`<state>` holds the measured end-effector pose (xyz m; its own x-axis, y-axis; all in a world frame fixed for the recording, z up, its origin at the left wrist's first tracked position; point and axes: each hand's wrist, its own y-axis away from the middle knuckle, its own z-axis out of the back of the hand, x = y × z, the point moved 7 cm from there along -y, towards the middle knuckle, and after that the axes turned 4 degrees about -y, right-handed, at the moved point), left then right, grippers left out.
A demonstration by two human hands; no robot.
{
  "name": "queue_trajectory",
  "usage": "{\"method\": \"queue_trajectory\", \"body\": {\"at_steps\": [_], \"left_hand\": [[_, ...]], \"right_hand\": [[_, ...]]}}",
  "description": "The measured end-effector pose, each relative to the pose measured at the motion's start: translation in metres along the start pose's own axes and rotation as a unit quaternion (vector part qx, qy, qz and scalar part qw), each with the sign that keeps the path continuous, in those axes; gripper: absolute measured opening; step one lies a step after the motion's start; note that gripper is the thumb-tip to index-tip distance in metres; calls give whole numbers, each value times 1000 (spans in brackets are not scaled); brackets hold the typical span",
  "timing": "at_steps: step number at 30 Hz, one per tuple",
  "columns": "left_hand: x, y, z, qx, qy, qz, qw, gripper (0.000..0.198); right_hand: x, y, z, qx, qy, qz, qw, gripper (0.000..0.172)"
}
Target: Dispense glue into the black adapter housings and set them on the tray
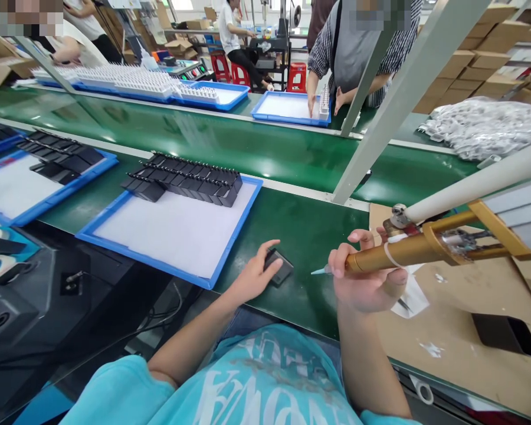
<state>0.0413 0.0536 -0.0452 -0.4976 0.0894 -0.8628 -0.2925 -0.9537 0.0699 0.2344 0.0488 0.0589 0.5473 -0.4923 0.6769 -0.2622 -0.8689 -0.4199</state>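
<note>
My left hand [257,273] grips a small black plastic case [281,268] between thumb and fingers, down at the green bench surface [301,230]. In my right hand [365,283] is a gold-coloured dispensing gun [393,252], with my fingers wrapped round its barrel. The gun's pale blue tapered nozzle [321,271] points left at the black case, a short gap apart from it. Left of my hands, a blue-rimmed tray [234,239] with a white lining holds rows of similar black cases [190,180] along its far side.
Another blue tray [24,218] with black cases lies farther left. Brown cardboard [451,307] bearing a black phone-like object [507,333] covers the right side. A slanted metal post [380,136] rises ahead. Across the green belt, a co-worker's hands [312,97] are at another tray [287,107].
</note>
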Motion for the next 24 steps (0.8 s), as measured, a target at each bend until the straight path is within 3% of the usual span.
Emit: {"method": "queue_trajectory", "body": {"at_steps": [1,3,5,8,14,17,20,21,22,24], "left_hand": [[5,0,1,13,119,31,992,51],[11,0,-1,41,318,78,944,56],[10,1,-2,58,431,93,896,60],[8,1,1,59,487,84,867,59],[9,5,23,46,498,32,866,60],[24,2,52,18,405,36,913,66],[49,-9,121,-127,134,22,982,70],[56,-12,150,-182,6,15,983,71],[63,-16,179,-236,-112,19,965,69],[80,-24,230,-288,-286,61,912,67]], "right_hand": [[0,0,0,0,0,5,1000,35],[0,0,2,-2,-1,18,1000,33],[0,1,5,-15,2,34,999,32],[2,2,11,-55,16,58,997,34],[1,-1,23,-102,49,70,991,35],[7,-1,31,-119,94,131,980,35],[7,-2,38,-135,103,154,973,32],[6,-3,40,-138,99,148,974,32],[4,-3,41,-140,98,140,975,32],[2,-4,43,-141,100,127,977,32]]}}
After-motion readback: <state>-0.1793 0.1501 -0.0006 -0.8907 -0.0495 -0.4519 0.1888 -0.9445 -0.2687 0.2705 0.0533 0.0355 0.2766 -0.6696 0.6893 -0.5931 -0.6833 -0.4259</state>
